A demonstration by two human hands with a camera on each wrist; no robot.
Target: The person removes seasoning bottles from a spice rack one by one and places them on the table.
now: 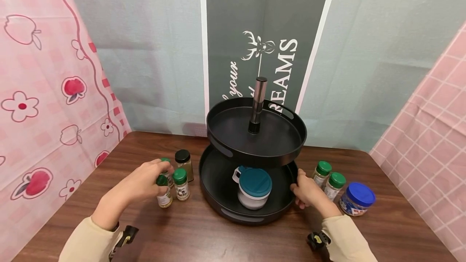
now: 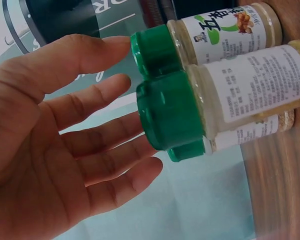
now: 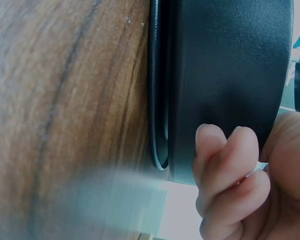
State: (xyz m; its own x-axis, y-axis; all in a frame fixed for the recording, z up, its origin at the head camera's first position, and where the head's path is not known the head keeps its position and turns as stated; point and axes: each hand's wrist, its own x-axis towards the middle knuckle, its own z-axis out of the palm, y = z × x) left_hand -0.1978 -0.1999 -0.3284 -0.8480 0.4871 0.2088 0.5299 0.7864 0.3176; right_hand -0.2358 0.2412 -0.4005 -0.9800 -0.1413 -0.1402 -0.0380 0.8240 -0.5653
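Observation:
In the head view my left hand (image 1: 143, 181) reaches over green-capped spice bottles (image 1: 181, 187) at the left. The left wrist view shows its fingers loosely spread, fingertips right at a green cap (image 2: 170, 112). A black-lidded spice jar (image 1: 184, 165) stands just behind them. A black two-tier round tray (image 1: 255, 146) with a metal post stands in the middle. My right hand (image 1: 309, 191) grips the right rim of its lower tier, fingers curled against the outer wall (image 3: 230, 65) and thumb over the edge. On that lower tier sits a white container with a teal lid (image 1: 255, 183).
To the right stand two more green-capped bottles (image 1: 335, 185) and a squat jar with a blue lid (image 1: 358, 199), close by my right forearm. All rest on a brown wooden table (image 1: 204, 241). Cloth hangs behind (image 1: 156, 51) and at both sides.

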